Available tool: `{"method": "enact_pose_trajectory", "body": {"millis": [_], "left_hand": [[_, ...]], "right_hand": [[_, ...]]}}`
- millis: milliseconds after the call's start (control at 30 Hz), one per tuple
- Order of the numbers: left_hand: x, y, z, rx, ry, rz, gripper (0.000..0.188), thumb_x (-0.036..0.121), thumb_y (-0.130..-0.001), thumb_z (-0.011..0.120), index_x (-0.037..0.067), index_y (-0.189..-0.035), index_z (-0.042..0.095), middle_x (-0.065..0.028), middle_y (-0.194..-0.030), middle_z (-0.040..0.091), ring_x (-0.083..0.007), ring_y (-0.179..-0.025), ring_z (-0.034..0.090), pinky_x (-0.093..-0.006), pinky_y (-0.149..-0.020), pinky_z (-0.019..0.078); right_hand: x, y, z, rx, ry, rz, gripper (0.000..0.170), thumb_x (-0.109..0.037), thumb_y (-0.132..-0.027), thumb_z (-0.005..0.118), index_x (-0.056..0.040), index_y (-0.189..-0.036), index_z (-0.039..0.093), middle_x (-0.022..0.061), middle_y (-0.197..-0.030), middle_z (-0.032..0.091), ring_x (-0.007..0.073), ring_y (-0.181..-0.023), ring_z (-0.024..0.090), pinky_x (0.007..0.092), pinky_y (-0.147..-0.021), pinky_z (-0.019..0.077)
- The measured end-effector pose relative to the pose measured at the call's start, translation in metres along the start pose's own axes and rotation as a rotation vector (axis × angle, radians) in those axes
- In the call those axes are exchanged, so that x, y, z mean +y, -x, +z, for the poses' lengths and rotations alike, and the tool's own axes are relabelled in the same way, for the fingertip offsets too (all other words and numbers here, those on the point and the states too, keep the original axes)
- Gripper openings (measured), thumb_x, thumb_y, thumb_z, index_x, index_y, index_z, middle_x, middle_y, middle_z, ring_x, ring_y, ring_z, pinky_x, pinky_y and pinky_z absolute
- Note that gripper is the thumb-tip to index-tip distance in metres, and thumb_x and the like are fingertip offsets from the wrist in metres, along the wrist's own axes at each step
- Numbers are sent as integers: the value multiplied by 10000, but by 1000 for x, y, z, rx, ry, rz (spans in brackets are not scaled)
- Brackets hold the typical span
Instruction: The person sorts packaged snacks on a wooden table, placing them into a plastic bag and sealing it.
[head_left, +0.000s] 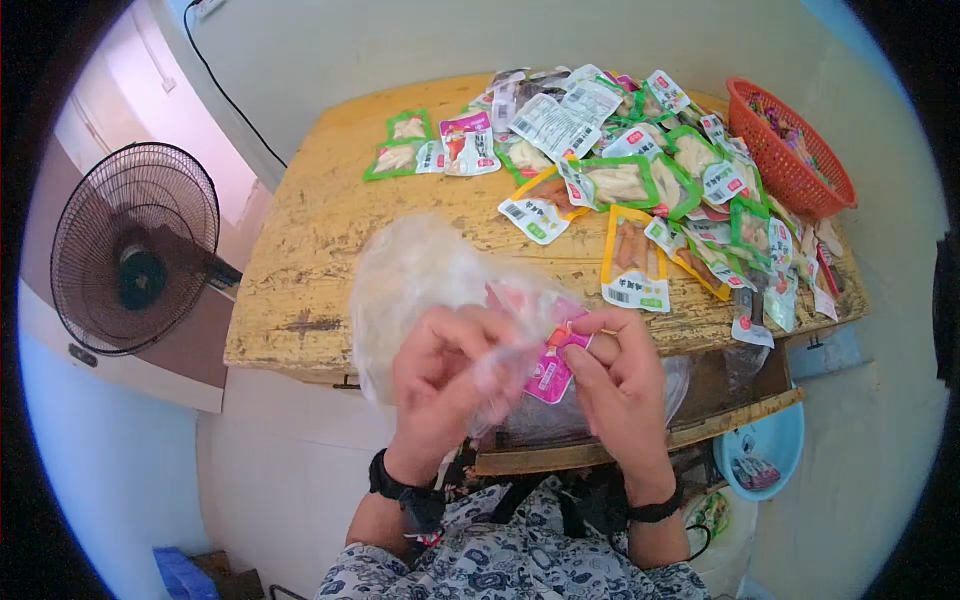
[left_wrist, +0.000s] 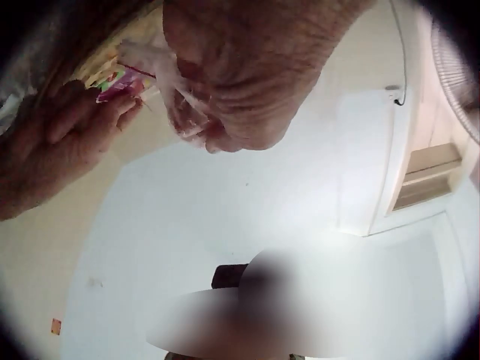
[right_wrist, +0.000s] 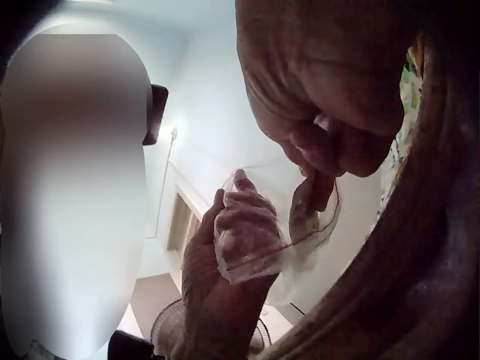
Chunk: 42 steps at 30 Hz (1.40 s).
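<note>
A clear plastic bag [head_left: 395, 290] hangs from my left hand [head_left: 435, 375], its thin film pinched at the fingers over the table's front edge. In the right wrist view the film [right_wrist: 251, 232] lies across the left hand's fingers. My right hand [head_left: 630, 390] pinches a pink snack packet [head_left: 548, 378] between thumb and fingers, right beside the left hand. Part of the packet sits behind the film and the fingers. In the left wrist view only a small purple-pink piece of packet [left_wrist: 120, 88] shows by the right hand's fingertips.
A heap of sealed food packets [head_left: 620, 180] covers the worn yellow table's [head_left: 310, 240] back right, beside a red basket [head_left: 790, 150]. Below the front edge, a drawer [head_left: 710, 415] stands pulled out with clear plastic inside. A fan [head_left: 135, 250] is at left, a blue basin [head_left: 785, 450] low right.
</note>
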<state>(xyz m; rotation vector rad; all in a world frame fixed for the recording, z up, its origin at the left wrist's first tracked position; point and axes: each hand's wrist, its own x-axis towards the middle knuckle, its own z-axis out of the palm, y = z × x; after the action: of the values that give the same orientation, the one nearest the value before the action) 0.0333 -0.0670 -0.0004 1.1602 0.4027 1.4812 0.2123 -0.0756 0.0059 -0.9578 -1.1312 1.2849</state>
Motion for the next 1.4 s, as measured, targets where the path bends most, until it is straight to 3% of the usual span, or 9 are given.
{"method": "enact_pose_trajectory", "body": {"millis": [67, 300, 500, 700, 867, 1100, 1133, 1200, 1400], "left_hand": [[-4, -3, -5, 156, -42, -41, 132, 33, -950, 643, 27, -1021, 532, -193, -1135, 663, -114, -774, 615, -246, -638, 518], [19, 2, -12, 95, -1334, 211, 81, 88, -955, 629, 46, -969, 561, -190, -1339, 611, -315, -1287, 543, -469, -1089, 411], [24, 6, -16, -70, -878, 113, 62, 60, -947, 614, 29, -943, 560, -275, -1537, 425, -402, -1520, 257, -506, -1192, 249], [11, 5, 5, 41, -197, -50, 77, 86, -1006, 551, 17, -993, 582, -225, -1515, 465, -345, -1497, 309, -489, -1216, 202], [4, -2, -19, 98, -512, 48, 107, 102, -1012, 554, 20, -1041, 615, -156, -1380, 573, -233, -1351, 452, -394, -1138, 316], [4, 0, -22, 253, -547, -200, 154, 158, -1018, 566, 26, -1000, 643, -50, -1058, 703, -96, -929, 593, -264, -845, 455], [-1, -1, -20, 255, -566, -182, 173, 176, -1015, 567, 27, -984, 649, -48, -1027, 722, -91, -876, 602, -257, -805, 461], [-3, -2, -21, 236, -552, -202, 140, 139, -1026, 566, 20, -1020, 640, -39, -1028, 699, -87, -924, 595, -257, -846, 460], [-3, -2, -21, 234, -577, -218, 131, 123, -1032, 566, 13, -1026, 637, -38, -1023, 688, -87, -939, 595, -263, -867, 466]], "right_hand": [[18, -2, 1, 41, 127, -77, 147, -35, -1007, 576, -41, -1150, 539, 47, -980, 704, 30, -745, 588, 189, -591, 436], [6, 1, 0, 42, 13, 92, 147, -20, -998, 587, -54, -1137, 552, 40, -938, 683, 0, -680, 524, 177, -569, 425], [20, -3, 18, 39, 78, -149, 132, -37, -1007, 580, -49, -1138, 568, 15, -884, 649, 71, -703, 572, 214, -616, 455], [31, -29, 21, -58, 583, -336, 234, -74, -988, 578, -56, -1220, 560, 135, -933, 660, 285, -823, 686, 385, -704, 539], [21, -29, 17, -51, 899, -344, 373, -91, -958, 606, -75, -1330, 582, 213, -1144, 672, 408, -1009, 662, 414, -852, 532], [-2, -10, -29, 39, 768, -313, 216, -105, -964, 617, -33, -1162, 663, 194, -1069, 701, 340, -913, 706, 393, -759, 555], [-5, -9, -40, 37, 785, -318, 217, -85, -969, 616, -28, -1173, 664, 151, -1019, 706, 252, -801, 667, 341, -678, 528], [-8, -7, -63, 29, 819, -324, 224, -46, -980, 615, -18, -1196, 667, 64, -917, 718, 74, -576, 591, 238, -518, 474], [-34, -23, -120, 109, 1029, -377, 172, -67, -995, 598, 3, -1135, 670, 60, -871, 693, 83, -587, 600, 242, -529, 481]]}}
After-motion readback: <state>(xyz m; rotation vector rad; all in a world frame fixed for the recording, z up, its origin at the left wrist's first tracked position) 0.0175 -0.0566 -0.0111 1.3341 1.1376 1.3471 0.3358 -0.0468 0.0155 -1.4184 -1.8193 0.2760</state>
